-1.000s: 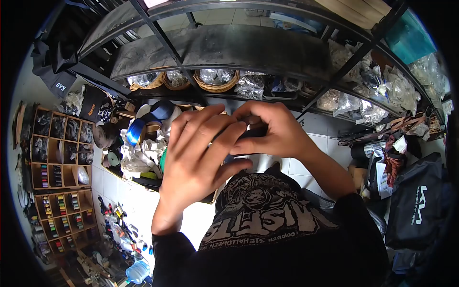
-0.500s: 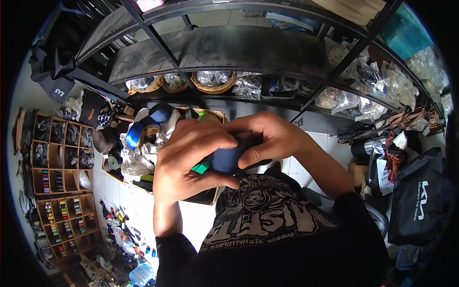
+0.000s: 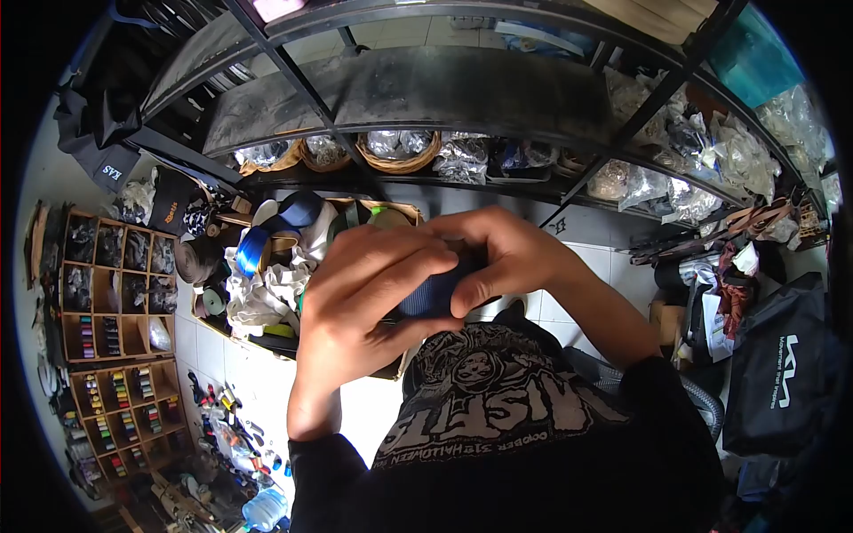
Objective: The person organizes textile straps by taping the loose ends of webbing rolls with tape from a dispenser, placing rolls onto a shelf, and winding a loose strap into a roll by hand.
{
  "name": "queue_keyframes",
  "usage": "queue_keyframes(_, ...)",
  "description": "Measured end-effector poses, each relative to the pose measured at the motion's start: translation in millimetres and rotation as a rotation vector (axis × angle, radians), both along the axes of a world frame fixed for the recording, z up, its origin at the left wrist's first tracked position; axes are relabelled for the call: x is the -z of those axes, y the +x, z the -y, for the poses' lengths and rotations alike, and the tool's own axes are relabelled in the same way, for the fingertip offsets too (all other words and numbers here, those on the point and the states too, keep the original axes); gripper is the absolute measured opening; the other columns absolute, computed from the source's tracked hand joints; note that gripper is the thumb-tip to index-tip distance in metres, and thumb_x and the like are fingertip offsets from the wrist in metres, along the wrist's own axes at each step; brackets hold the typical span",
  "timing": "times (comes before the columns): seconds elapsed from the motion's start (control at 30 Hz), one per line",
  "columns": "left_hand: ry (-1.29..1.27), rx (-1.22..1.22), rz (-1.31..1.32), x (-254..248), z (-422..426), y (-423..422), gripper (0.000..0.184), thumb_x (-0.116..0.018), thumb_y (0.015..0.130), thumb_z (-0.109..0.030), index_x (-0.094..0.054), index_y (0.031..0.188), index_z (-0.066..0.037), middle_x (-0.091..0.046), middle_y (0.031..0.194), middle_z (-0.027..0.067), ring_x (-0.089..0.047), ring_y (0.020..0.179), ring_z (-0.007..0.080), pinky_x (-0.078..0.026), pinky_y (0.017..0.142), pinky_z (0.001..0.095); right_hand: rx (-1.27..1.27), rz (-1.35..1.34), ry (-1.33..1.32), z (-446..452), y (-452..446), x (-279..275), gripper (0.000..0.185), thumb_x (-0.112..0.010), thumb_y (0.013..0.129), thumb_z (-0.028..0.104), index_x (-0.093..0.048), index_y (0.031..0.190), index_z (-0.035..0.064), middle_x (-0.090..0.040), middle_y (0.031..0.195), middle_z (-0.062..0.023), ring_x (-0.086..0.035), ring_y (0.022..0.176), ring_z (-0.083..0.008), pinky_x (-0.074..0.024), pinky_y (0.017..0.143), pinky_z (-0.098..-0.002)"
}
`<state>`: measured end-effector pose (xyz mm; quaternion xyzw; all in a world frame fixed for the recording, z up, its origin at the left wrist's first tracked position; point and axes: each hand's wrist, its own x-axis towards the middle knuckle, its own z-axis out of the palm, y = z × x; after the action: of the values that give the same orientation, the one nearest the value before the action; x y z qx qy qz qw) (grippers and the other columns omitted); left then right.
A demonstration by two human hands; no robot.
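Between my two hands, in front of my chest, is a roll of dark blue woven webbing (image 3: 430,295), partly covered by fingers. My left hand (image 3: 360,298) curves around its left side, fingers over the top and thumb along the lower edge. On the opposite side my right hand (image 3: 499,258) grips the roll, its thumb pressed on the front face. Below the hands stands an open box (image 3: 410,210) of strap rolls, among them a shiny blue ribbon roll (image 3: 251,252) and a heap of loose white strap (image 3: 253,304).
Ahead runs a black metal shelf (image 3: 426,89) with wicker baskets (image 3: 398,163) and plastic-wrapped goods below. Wooden pigeonholes (image 3: 124,357) with thread spools stand on the left. Spools and a water jug (image 3: 264,511) lie at lower left. A black printed bag (image 3: 773,373) is at right.
My left hand has shifted slightly right and closed further around the webbing roll, covering more of it. The right hand stays nearly in place on the roll.
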<state>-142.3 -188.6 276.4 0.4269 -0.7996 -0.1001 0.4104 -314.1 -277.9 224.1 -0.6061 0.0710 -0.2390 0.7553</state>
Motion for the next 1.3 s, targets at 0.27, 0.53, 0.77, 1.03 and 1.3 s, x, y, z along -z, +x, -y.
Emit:
queue_keyframes(0.27,0.108,0.005,0.134,-8,-2,5,0.06,-0.084,0.051,-0.015,-0.064,0.106,-0.004,-0.063,0.103,0.0079,-0.061,0.1,0.028,-0.048,0.084,0.04,0.129,-0.182,-0.237,0,-1,-5,0.048,-0.082,0.072,0.025,-0.062,0.106,-0.0012,-0.066,0.094,-0.007,-0.06,0.089,-0.0115,-0.0473,0.078,-0.0263)
queue_keyframes(0.53,0.139,-0.196,0.231,5,-9,-4,0.053,-0.082,0.059,-0.012,-0.063,0.108,-0.004,-0.061,0.112,0.0114,-0.062,0.102,0.0334,-0.054,0.084,0.0398,0.363,-0.247,-0.429,2,0,2,0.052,-0.085,0.065,0.023,-0.061,0.106,-0.0013,-0.067,0.092,-0.0087,-0.065,0.088,-0.0143,-0.0508,0.079,-0.028)
queue_keyframes(0.77,0.054,-0.088,0.129,4,-5,7,0.048,-0.079,0.064,-0.013,-0.062,0.107,-0.001,-0.059,0.114,0.0125,-0.061,0.106,0.0307,-0.055,0.082,0.0371,0.228,-0.053,-0.204,6,-1,5,0.056,-0.085,0.066,0.032,-0.062,0.106,-0.0016,-0.068,0.09,-0.0099,-0.065,0.085,-0.0157,-0.0509,0.076,-0.0283)
queue_keyframes(1.03,-0.005,-0.159,0.378,-5,-2,10,0.055,-0.079,0.061,-0.018,-0.06,0.11,-0.003,-0.059,0.114,0.0119,-0.057,0.11,0.0346,-0.046,0.094,0.0491,0.322,-0.205,-0.273,11,0,6,0.054,-0.085,0.066,0.024,-0.06,0.105,-0.0032,-0.066,0.094,-0.0098,-0.064,0.09,-0.0161,-0.0497,0.079,-0.0287)
queue_keyframes(1.3,-0.003,-0.206,0.097,21,0,-6,0.051,-0.077,0.061,-0.001,-0.063,0.109,-0.004,-0.06,0.11,0.0109,-0.06,0.107,0.0326,-0.053,0.086,0.0362,0.365,-0.417,-0.386,2,3,-12,0.052,-0.085,0.066,0.019,-0.058,0.105,-0.0024,-0.066,0.097,-0.0084,-0.064,0.092,-0.0152,-0.0507,0.081,-0.0281)
